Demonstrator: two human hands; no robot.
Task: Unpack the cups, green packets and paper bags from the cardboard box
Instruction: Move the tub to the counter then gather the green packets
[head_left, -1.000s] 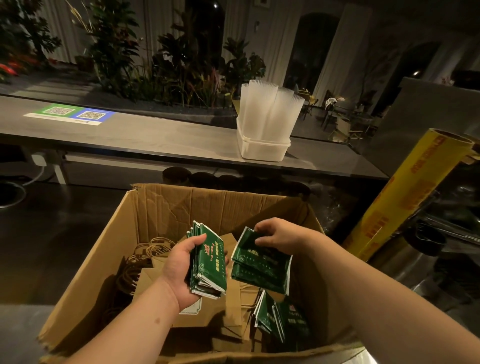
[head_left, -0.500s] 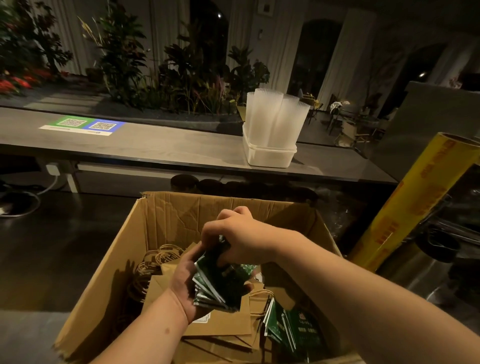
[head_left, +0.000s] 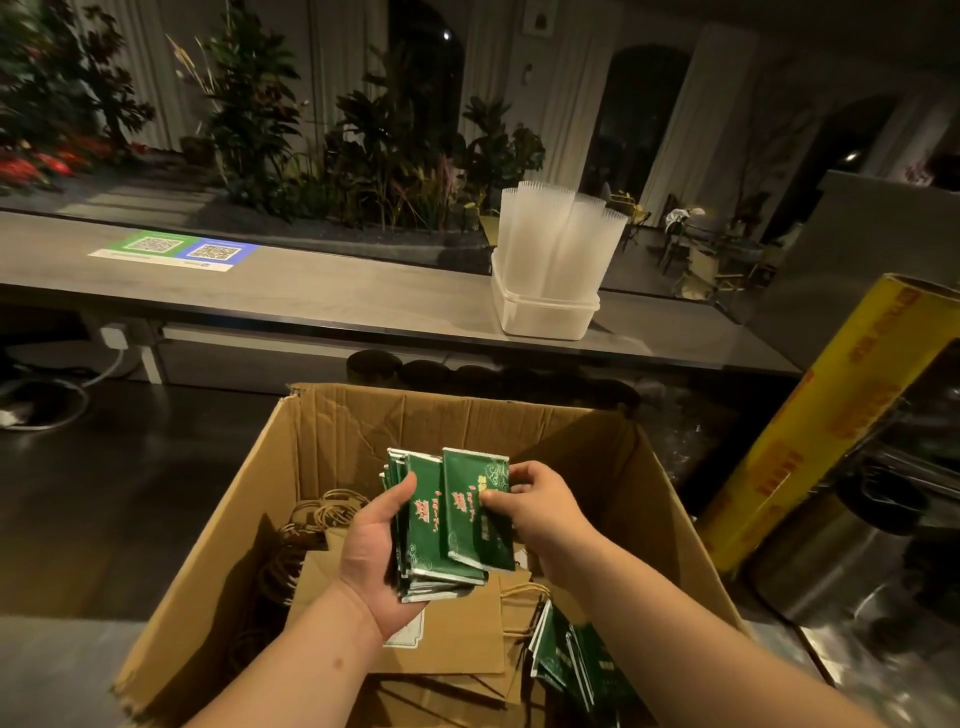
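An open cardboard box (head_left: 332, 447) stands in front of me. Above it my left hand (head_left: 371, 561) grips a stack of green packets (head_left: 441, 525), thumb over the left edge. My right hand (head_left: 540, 501) pinches the right edge of the top packet in that stack. More green packets (head_left: 569, 660) lie in the box's right corner. Brown paper bags (head_left: 457, 639) with twine handles lie flat on the box floor. Stacks of clear plastic cups (head_left: 556, 239) stand in a white tub (head_left: 540, 314) on the counter behind the box.
A long grey counter (head_left: 311, 291) with a QR-code sticker (head_left: 174, 250) runs behind the box. A yellow roll of wrap (head_left: 810, 415) leans at the right, beside a steel container (head_left: 831, 561). Plants fill the background. Cables lie on the dark floor at left.
My right hand brought its packets onto the left hand's stack. The merged stack now stands upright, face toward me, with the right hand at its edge.
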